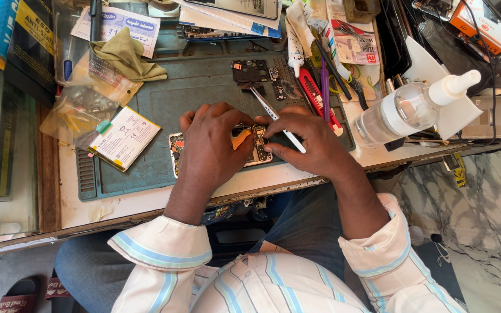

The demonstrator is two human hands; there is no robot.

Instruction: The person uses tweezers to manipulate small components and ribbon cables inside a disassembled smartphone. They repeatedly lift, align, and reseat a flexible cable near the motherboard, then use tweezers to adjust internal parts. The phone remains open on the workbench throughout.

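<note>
We see the left hand [207, 145] lying flat over an opened phone [250, 148] at the middle of a grey-green work mat [163, 98], its fingers pressed down on the exposed boards, while the right hand [308, 142] pinches a pair of silver tweezers [273, 116] whose tips point up and away from the phone. Left of the hands, a flat white battery pack [124, 138] with a yellow edge lies tilted on the mat, touching a crumpled clear plastic bag [82, 110]. Above it rests a folded olive cloth [127, 55] over a white printed paper slip [117, 23]. A small black circuit board [250, 71] lies on the mat just beyond the tweezers, near a red-handled tool [314, 93]. To the right, a clear squeeze bottle [407, 107] with a white nozzle lies on its side. A dark box with yellow lettering [30, 40] stands at the far left, and an orange box [482, 23] sits at the top right corner. The white tabletop [117, 206] has a worn wooden edge, and grey-veined marble floor [482, 220] shows on the right.
</note>
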